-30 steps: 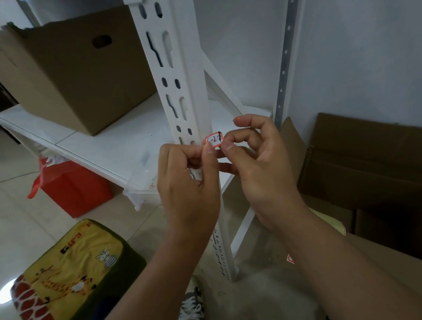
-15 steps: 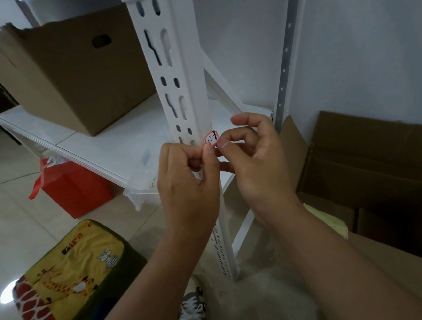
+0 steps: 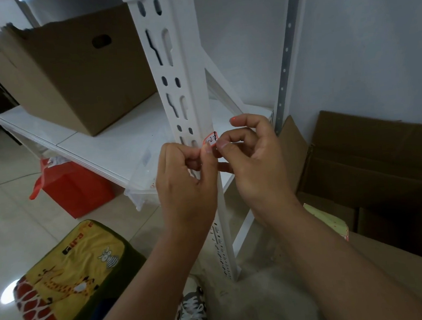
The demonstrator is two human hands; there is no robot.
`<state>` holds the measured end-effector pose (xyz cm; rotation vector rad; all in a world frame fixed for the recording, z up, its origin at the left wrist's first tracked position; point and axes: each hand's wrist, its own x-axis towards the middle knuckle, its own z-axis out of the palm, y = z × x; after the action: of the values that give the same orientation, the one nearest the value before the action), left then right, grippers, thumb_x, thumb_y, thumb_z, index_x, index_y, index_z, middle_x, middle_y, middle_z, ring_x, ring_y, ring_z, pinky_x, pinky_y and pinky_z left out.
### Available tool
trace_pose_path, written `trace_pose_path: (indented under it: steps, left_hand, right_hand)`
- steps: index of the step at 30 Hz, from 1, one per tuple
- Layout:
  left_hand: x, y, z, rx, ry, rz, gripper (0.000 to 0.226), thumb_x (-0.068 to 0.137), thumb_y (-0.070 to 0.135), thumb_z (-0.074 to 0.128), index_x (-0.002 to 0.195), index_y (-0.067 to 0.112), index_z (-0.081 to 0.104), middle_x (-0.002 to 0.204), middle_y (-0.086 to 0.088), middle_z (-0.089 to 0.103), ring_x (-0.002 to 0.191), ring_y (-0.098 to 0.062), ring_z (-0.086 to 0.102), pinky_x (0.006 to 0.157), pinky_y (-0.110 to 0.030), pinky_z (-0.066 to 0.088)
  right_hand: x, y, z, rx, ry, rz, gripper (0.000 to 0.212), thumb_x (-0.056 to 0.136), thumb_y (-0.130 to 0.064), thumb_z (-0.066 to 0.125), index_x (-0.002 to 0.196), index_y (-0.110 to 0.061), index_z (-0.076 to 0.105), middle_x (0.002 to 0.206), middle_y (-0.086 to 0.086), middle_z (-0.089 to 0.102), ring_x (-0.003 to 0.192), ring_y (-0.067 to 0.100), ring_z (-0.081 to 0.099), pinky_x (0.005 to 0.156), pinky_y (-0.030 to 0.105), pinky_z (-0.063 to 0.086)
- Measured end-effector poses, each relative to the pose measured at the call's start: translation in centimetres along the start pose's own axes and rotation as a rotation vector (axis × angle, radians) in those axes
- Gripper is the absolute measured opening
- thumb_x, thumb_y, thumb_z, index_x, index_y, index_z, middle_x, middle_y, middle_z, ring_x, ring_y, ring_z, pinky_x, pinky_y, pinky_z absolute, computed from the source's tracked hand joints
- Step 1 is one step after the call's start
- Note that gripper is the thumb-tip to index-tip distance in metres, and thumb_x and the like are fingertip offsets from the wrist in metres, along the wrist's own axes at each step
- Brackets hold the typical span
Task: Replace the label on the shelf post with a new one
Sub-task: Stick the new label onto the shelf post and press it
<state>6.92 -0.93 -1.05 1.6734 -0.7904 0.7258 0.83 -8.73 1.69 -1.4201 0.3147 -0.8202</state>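
A small white label point(image 3: 211, 140) with a red border and handwritten marks sits in front of the white slotted shelf post point(image 3: 184, 86). My left hand point(image 3: 189, 186) pinches its lower left edge between thumb and forefinger. My right hand point(image 3: 253, 161) pinches its right edge, its other fingers curled. Whether the label is stuck to the post or free of it, I cannot tell.
A cardboard box point(image 3: 76, 72) stands on the white shelf point(image 3: 108, 147). A red bag point(image 3: 73, 185) sits under the shelf. A yellow giraffe cushion point(image 3: 70, 279) lies lower left. Open cardboard boxes point(image 3: 372, 167) stand right, by the wall. My shoe point(image 3: 192, 310) is below.
The label has turned from lying flat to tilted between my fingertips and shifted slightly left. Both hands stay at the post, almost unmoved.
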Motion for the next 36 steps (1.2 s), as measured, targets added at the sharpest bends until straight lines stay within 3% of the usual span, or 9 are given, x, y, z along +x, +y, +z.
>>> trace_pose_path:
  steps: [6,9,12,15,21,26,31,36]
  left_hand:
    - [0.1,-0.1,0.0,-0.049,-0.033,-0.056,0.019,0.09,0.019,0.062,0.081,0.017,0.045,0.072,0.014,0.046,0.064,-0.007,0.05,0.06,-0.01,0.042]
    - [0.2,0.1,-0.1,-0.093,-0.036,-0.075,0.022,0.087,0.017,0.065,0.086,0.019,0.043,0.072,0.012,0.047,0.062,-0.006,0.049,0.059,-0.012,0.043]
    - [0.5,0.2,-0.1,-0.131,-0.013,-0.103,0.029,0.086,0.018,0.068,0.091,0.018,0.039,0.075,0.009,0.042,0.065,-0.012,0.048,0.059,-0.018,0.044]
    - [0.8,-0.3,-0.2,-0.128,0.002,-0.125,0.039,0.083,0.027,0.07,0.104,0.016,0.039,0.086,0.0,0.044,0.074,-0.019,0.051,0.065,-0.026,0.048]
    - [1.4,-1.0,-0.5,-0.073,-0.098,-0.186,0.074,0.079,0.052,0.064,0.135,0.01,0.041,0.119,-0.004,0.053,0.103,-0.009,0.055,0.081,-0.013,0.049]
    - [1.7,-1.7,-0.8,-0.188,-0.256,-0.259,0.072,0.076,0.059,0.061,0.132,0.017,0.044,0.122,0.003,0.058,0.11,-0.01,0.06,0.082,-0.021,0.056]
    - [1.8,-1.4,-1.0,-0.292,-0.296,-0.318,0.066,0.074,0.055,0.064,0.127,0.022,0.041,0.12,-0.003,0.061,0.11,-0.019,0.063,0.085,-0.038,0.059]
    - [1.8,-1.2,-1.1,-0.304,-0.305,-0.331,0.063,0.073,0.054,0.064,0.124,0.027,0.039,0.12,0.0,0.06,0.11,-0.018,0.063,0.086,-0.04,0.058]
  right_hand:
    - [0.2,0.3,0.1,-0.029,0.02,-0.004,0.028,0.091,-0.011,0.063,0.108,-0.027,0.048,0.089,-0.002,0.067,0.085,0.013,0.07,0.074,0.026,0.059]
    - [0.2,0.3,0.2,-0.024,0.016,-0.007,0.028,0.091,-0.008,0.062,0.108,-0.026,0.048,0.09,0.002,0.068,0.085,0.016,0.07,0.076,0.033,0.06]
    - [0.2,0.3,0.2,-0.005,0.017,-0.012,0.028,0.09,-0.007,0.062,0.108,-0.024,0.049,0.088,0.004,0.068,0.081,0.015,0.07,0.073,0.03,0.06]
    - [0.1,0.2,0.2,-0.021,0.024,-0.012,0.028,0.09,-0.009,0.063,0.11,-0.024,0.049,0.087,0.003,0.067,0.08,0.012,0.07,0.071,0.027,0.06]
    - [0.0,0.2,0.3,-0.047,0.043,-0.037,0.03,0.09,-0.01,0.063,0.109,-0.027,0.047,0.087,0.0,0.067,0.081,0.01,0.069,0.066,0.018,0.057]
    - [0.0,0.1,0.3,-0.053,0.044,-0.051,0.029,0.091,-0.01,0.061,0.107,-0.029,0.046,0.09,-0.001,0.066,0.083,0.007,0.068,0.062,0.012,0.053]
    - [-0.1,0.2,0.4,-0.052,0.052,-0.067,0.028,0.091,-0.009,0.061,0.107,-0.026,0.046,0.087,-0.003,0.065,0.082,0.009,0.068,0.06,0.012,0.052]
    - [-0.1,0.3,0.5,-0.052,0.061,-0.088,0.028,0.092,-0.007,0.061,0.105,-0.027,0.046,0.085,-0.006,0.065,0.083,0.008,0.067,0.06,0.013,0.052]
